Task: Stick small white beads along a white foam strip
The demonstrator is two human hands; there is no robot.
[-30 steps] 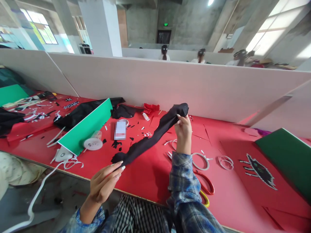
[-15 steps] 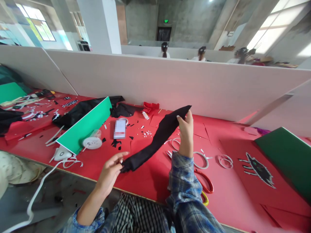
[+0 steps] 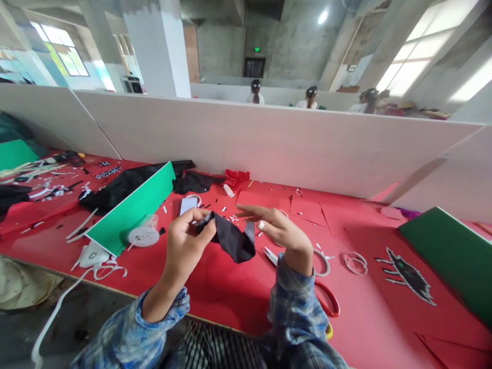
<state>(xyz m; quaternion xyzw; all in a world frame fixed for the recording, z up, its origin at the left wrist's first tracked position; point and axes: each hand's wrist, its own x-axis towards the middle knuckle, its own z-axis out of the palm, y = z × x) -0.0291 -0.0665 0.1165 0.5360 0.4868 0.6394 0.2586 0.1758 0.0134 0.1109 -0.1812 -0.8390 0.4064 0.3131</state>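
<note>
A strip of black cloth (image 3: 233,240) hangs folded in a sagging curve above the red table. My left hand (image 3: 186,243) pinches its left end between thumb and fingers. Beside the strip's upturned right end is my right hand (image 3: 290,233), fingers stretched out and apart; whether a fingertip touches the cloth I cannot tell. Under my right wrist lie scissors with red handles (image 3: 329,300), their blades partly showing on the left. A white ring, perhaps a tape roll (image 3: 323,262), sits by that wrist.
Green boards stand at left (image 3: 132,210) and right (image 3: 448,256). A clear plastic cup (image 3: 144,233), a phone (image 3: 188,205), a small white bottle (image 3: 228,190) and scraps lie about. At right are pale rings (image 3: 355,263) and a black cutout (image 3: 409,277). A white partition (image 3: 269,148) borders the back.
The black cloth went from stretched diagonally between both hands to folded and sagging. My right hand came down and its fingers opened out; my left hand moved up and right, still pinching the cloth.
</note>
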